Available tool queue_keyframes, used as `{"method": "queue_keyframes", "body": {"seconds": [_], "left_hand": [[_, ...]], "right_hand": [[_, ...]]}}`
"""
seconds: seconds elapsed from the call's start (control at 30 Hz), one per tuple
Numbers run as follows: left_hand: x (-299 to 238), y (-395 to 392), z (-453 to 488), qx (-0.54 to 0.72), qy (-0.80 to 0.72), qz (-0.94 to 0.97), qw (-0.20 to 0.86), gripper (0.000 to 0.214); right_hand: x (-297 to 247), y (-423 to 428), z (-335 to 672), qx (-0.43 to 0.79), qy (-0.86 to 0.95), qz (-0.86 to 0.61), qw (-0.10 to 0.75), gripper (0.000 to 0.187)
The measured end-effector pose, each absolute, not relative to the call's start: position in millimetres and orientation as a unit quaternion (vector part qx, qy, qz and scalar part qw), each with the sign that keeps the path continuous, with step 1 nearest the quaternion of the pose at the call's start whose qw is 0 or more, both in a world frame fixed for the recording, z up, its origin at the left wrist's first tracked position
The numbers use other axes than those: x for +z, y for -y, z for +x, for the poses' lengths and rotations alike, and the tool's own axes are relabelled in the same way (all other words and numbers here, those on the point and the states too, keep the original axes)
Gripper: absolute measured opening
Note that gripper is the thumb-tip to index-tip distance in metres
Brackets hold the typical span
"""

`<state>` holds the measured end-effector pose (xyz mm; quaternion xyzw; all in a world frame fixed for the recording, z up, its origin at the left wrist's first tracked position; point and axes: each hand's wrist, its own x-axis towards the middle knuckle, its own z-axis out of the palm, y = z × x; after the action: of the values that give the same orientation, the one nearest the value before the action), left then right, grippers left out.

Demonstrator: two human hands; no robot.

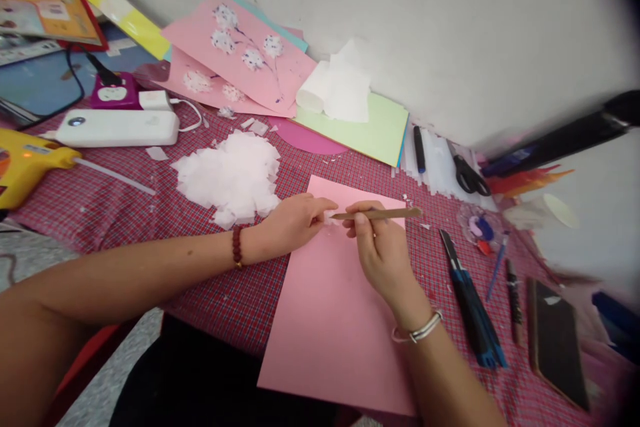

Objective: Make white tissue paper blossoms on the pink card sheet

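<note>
A pink paper sheet (330,320) lies on the red checked tablecloth (100,213) in front of me. My right hand (383,247) is closed around a thin wooden stick (385,213), held level over the sheet's top edge. My left hand (295,220) pinches a small white tissue piece (331,219) at the stick's left tip. A heap of white tissue squares (230,177) sits just left of the sheet, behind my left hand.
A yellow glue gun (25,167), a white power bank (117,128) and pink sheets with tissue flowers (240,53) lie at the back left. A tissue roll (333,88) rests on green paper (373,130). Scissors (467,173), pens, a blue-handled tool (473,303) and a dark phone (557,340) lie right.
</note>
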<state>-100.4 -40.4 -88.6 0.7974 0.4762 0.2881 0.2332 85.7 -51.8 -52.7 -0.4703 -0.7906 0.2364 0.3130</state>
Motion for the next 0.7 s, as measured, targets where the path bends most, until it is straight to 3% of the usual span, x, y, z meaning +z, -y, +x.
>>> {"method": "queue_keyframes", "body": {"seconds": [0.7], "left_hand": [[-90.1, 32.3, -100.6, 0.289, -0.493, 0.777, 0.262, 0.033]], "right_hand": [[-58.4, 46.8, 81.8, 0.178, 0.837, -0.475, 0.204, 0.028]]}}
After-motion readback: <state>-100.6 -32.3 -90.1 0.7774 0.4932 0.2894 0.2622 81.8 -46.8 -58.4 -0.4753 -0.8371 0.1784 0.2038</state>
